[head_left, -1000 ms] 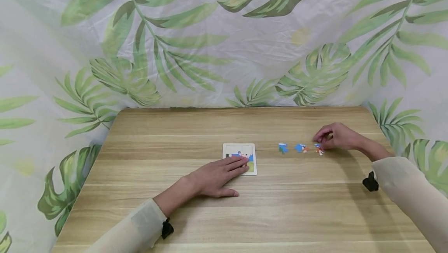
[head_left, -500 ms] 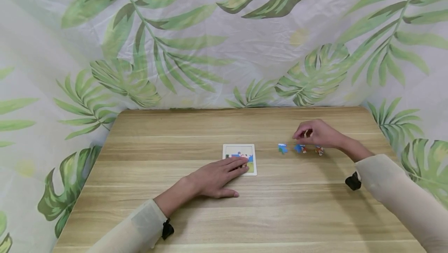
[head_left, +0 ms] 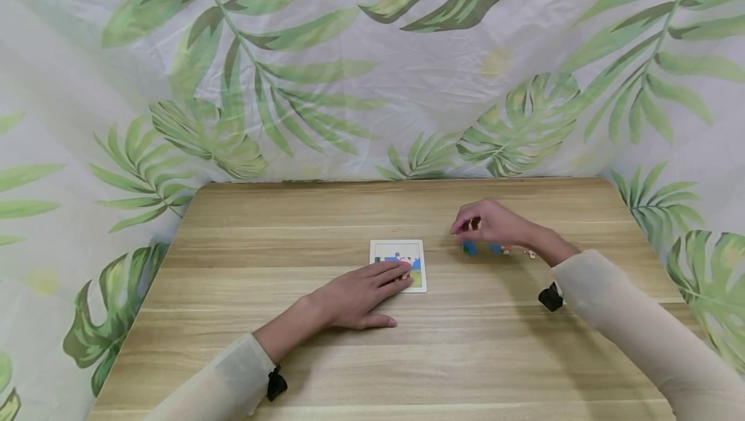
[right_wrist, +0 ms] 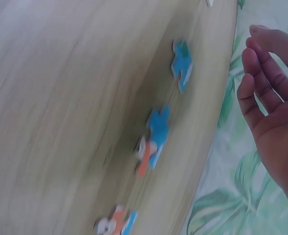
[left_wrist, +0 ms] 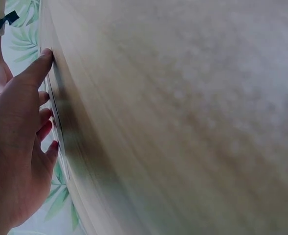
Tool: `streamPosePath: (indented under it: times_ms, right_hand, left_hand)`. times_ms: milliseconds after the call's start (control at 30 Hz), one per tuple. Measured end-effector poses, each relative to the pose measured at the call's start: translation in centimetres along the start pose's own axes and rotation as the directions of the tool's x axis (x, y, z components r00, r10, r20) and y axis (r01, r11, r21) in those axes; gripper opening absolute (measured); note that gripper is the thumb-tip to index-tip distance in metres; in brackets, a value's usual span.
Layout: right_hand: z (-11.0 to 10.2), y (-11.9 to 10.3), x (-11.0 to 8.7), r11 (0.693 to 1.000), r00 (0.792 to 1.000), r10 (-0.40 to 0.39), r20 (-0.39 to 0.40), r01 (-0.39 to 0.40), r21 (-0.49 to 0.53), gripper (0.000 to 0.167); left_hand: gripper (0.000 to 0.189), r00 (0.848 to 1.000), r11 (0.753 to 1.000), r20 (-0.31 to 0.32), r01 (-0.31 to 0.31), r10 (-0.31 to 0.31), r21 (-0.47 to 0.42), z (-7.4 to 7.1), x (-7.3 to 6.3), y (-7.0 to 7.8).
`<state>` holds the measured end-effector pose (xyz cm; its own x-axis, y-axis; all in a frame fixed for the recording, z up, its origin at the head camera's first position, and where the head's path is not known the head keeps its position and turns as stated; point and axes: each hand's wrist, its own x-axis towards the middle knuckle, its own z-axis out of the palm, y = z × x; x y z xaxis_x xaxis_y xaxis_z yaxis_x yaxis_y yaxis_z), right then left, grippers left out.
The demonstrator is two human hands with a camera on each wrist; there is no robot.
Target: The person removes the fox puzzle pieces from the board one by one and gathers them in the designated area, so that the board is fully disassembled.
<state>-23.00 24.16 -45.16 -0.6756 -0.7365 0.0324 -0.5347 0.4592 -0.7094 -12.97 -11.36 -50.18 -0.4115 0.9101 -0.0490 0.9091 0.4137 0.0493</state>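
My left hand (head_left: pixel 363 295) lies flat with its fingers stretched over a small white-framed picture puzzle board (head_left: pixel 423 266), covering part of the picture. In the left wrist view, the left hand's fingers (left_wrist: pixel 45 115) rest along the board's edge. Above the leftmost loose piece is my right hand (head_left: pixel 495 222), thumb and forefinger tips close together; whether a piece sits between them is hidden. The right wrist view has a blue-green puzzle piece (right_wrist: pixel 181 64), a blue piece with orange (right_wrist: pixel 157 127) and an orange-white one (right_wrist: pixel 117 223), lying apart in a row beneath the right hand (right_wrist: pixel 276 93).
A wood-grain table (head_left: pixel 279 214) bears everything. Behind it hangs a leaf-patterned cloth (head_left: pixel 326 104). Both sleeves carry a black strap-on camera, the left camera (head_left: pixel 277 383) and the right camera (head_left: pixel 550 297).
My right hand has moved left along the row of pieces, from the rightmost one to the leftmost. The left hand and the board have stayed in place.
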Motion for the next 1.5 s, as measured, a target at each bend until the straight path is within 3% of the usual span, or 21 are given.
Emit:
streamPosePath:
  times_ms: [400,667,867,1167,1500]
  right_hand:
    - [2.5,-1.2,3.4,0.997,0.995,-0.070,0.071,0.071,-0.007,0.011]
    - [3.6,-2.2,5.3,0.995,0.990,-0.088,0.109,0.091,-0.031,0.011]
    - [4.8,-2.4,7.1,0.994,0.986,-0.079,0.149,0.089,-0.060,0.012]
    - [6.2,-3.2,9.1,0.988,0.971,-0.136,0.196,0.147,-0.043,0.013]
    - [7.8,-3.2,10.4,0.993,0.972,-0.106,0.211,0.114,-0.026,0.016]
  left_hand:
    - [0.078,0.998,0.997,-0.050,-0.028,0.032,0.077,-0.1,-0.5,0.4]
    - [0.077,0.996,0.998,-0.079,-0.026,0.031,0.061,0.2,-1.4,0.2]
    - [0.074,0.999,1.000,-0.036,0.002,-0.001,0.018,0.1,-1.8,0.4]
    - [0.075,1.000,1.000,0.010,0.021,-0.021,-0.014,-0.3,-2.3,0.6]
    - [0.077,0.998,1.000,0.050,0.023,-0.022,-0.014,-0.2,-2.6,0.6]
